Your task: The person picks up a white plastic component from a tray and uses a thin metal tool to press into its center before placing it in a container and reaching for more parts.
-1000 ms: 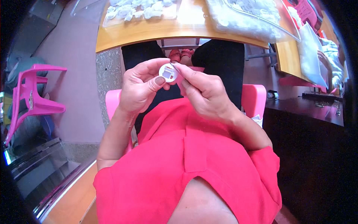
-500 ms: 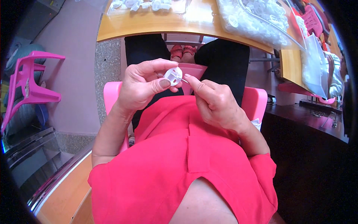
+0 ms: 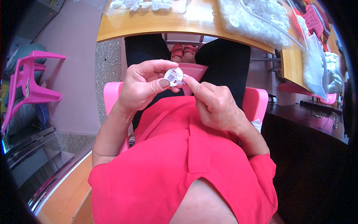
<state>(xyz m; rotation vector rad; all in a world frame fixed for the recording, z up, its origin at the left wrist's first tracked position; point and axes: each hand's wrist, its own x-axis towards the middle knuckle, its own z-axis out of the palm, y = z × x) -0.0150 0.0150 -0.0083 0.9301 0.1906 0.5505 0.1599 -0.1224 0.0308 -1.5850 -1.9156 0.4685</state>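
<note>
Above my lap, my left hand [image 3: 140, 86] pinches a small round white plastic part [image 3: 172, 77] between thumb and fingers. Slots and a raised middle piece show on the face turned toward me. My right hand [image 3: 216, 101] is closed, its index fingertip pressed to the right edge of that part. A thin pale rod was seen in these fingers half a second earlier; now hardly any of it shows, as the fingertip and the part hide it.
Ahead stands a wooden table [image 3: 149, 30] with a clear tray [image 3: 178, 8] of white parts and a large clear bin [image 3: 257, 22] heaped with more. A pink stool [image 3: 33, 80] is at the left. At the far right, another person's pale sleeve [image 3: 334, 76] shows beside a bag of parts [image 3: 312, 65].
My right index finger has come down and left against the white part's edge, and the thin rod is now mostly hidden. My left hand holds nearly still, with the part turned slightly.
</note>
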